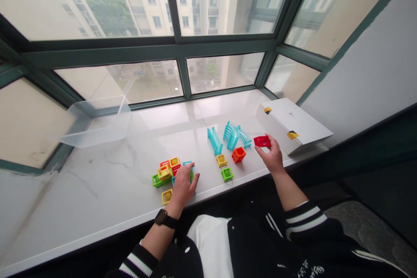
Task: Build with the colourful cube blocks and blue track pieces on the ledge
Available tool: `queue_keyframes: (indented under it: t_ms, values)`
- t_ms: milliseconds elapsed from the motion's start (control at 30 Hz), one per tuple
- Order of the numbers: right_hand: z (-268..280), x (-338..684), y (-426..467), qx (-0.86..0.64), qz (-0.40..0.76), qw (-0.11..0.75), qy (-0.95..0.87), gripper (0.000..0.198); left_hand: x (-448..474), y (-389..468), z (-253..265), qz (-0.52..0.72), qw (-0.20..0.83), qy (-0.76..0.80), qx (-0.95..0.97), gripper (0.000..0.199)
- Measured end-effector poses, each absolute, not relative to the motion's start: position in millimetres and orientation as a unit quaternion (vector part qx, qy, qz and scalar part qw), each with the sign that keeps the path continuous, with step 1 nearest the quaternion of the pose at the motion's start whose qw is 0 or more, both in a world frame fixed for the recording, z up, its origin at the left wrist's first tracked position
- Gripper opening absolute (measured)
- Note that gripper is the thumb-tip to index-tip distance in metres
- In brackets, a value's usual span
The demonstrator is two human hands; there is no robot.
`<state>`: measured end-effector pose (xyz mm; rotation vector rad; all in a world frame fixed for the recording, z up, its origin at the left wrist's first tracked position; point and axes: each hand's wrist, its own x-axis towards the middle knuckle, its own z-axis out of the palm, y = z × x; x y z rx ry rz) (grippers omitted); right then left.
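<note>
My right hand [271, 154] is closed on a red block [262, 141], held between thumb and fingers near the white box. My left hand [185, 182] is over a pile of hollow plastic blocks, its fingers stretched out and apart; it hides part of the pile. Yellow blocks [164, 172], green blocks [159, 180] and red and blue ones show around it. Between my hands stand an orange-red block [239, 154], a yellow block [221, 160] and a green block [227, 174]. Behind them lie a straight clear-blue track piece [214, 140] and curved clear-blue track pieces [231, 135].
A white marble-look sill [117, 200] runs below the window. At the back left lies a clear plastic bin [97, 132]. A white box [298, 121] with yellow-black tabs stands at the right by the wall. The sill's front edge is close to my body.
</note>
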<state>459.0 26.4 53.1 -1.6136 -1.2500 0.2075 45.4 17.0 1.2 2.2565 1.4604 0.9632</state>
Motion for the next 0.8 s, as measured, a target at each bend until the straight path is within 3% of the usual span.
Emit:
queue_keyframes:
  t_ms: [167, 400, 800]
  values:
    - [18, 470, 22, -0.706, 0.127, 0.475, -0.509, 0.084, 45, 18, 1, 0.332, 0.144, 0.505, 0.783, 0.041]
    - [-13, 470, 28, -0.721, 0.193, 0.412, -0.523, 0.076, 45, 19, 2, 0.331, 0.143, 0.506, 0.784, 0.037]
    - [-33, 466, 31, -0.740, 0.158, 0.336, -0.561, 0.065, 44, 19, 2, 0.324, 0.136, 0.506, 0.788, 0.035]
